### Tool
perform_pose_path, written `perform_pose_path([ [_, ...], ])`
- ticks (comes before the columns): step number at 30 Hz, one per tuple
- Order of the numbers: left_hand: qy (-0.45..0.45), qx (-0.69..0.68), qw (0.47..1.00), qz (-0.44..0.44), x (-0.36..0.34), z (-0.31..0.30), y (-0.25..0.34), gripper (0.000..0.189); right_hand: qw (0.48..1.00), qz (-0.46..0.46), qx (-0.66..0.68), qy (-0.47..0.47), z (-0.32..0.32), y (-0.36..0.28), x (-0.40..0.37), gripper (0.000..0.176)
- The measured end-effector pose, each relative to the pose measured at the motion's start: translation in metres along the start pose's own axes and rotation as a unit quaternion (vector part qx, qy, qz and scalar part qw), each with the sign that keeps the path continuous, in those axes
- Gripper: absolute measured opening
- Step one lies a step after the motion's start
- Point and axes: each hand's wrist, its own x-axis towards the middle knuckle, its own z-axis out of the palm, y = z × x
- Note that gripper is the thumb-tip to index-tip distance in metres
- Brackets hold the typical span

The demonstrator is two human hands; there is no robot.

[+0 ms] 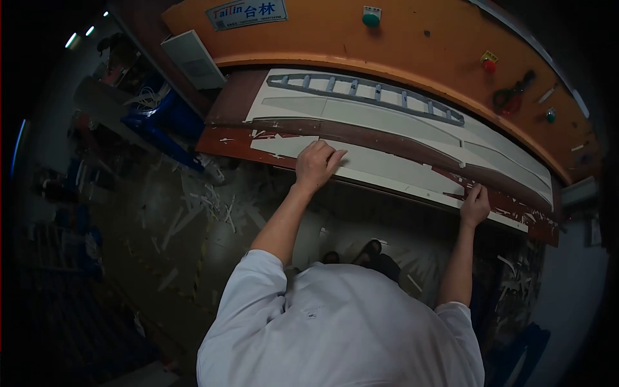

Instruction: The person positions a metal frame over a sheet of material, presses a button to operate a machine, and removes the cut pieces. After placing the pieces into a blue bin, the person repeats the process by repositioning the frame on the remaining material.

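Observation:
A long pale strip (380,169) lies along the front edge of the red-brown work surface (219,143). My left hand (314,166) rests at its left part, thumb apart from the other fingers, which curl over the strip's far edge. Near the right part of the strip my right hand (475,205) has its fingers pressed together on a thin white strip (509,221) at the front edge. Behind both hands lies a white board (361,115) with curved cut shapes, and on it a grey ladder-like frame (366,91).
An orange machine panel (425,39) with green and red buttons spans the back. Scissors (512,97) lie on it at the right. A blue stand (164,122) is at the left. White scraps litter the floor (225,213).

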Motion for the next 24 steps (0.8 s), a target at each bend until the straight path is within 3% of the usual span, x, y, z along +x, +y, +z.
perform_pose_path([
  [6, 0.019, 0.049, 0.998, -0.026, -0.004, 0.01, -0.002, 0.04, 0.999, -0.009, -0.041, 0.025, -0.008, -0.023, -0.005, 0.027],
  [13, 0.051, 0.09, 0.994, -0.028, -0.01, 0.018, -0.008, 0.045, 0.997, -0.059, 0.02, 0.042, -0.013, -0.026, -0.012, 0.023],
  [19, 0.079, 0.082, 0.991, -0.068, -0.012, 0.026, -0.01, 0.045, 0.993, -0.107, 0.054, -0.004, -0.023, -0.019, -0.018, 0.016],
  [21, 0.077, 0.085, 0.99, -0.079, -0.013, 0.029, -0.014, 0.046, 0.993, -0.047, 0.073, -0.082, -0.03, -0.015, -0.013, 0.021],
  [23, 0.084, 0.051, 0.989, -0.108, -0.015, 0.033, -0.017, 0.047, 0.966, 0.048, 0.244, -0.076, -0.031, -0.006, -0.004, 0.03],
  [24, 0.086, 0.052, 0.988, -0.115, -0.015, 0.034, -0.015, 0.047, 0.951, 0.105, 0.277, -0.086, -0.037, 0.001, 0.011, 0.044],
])
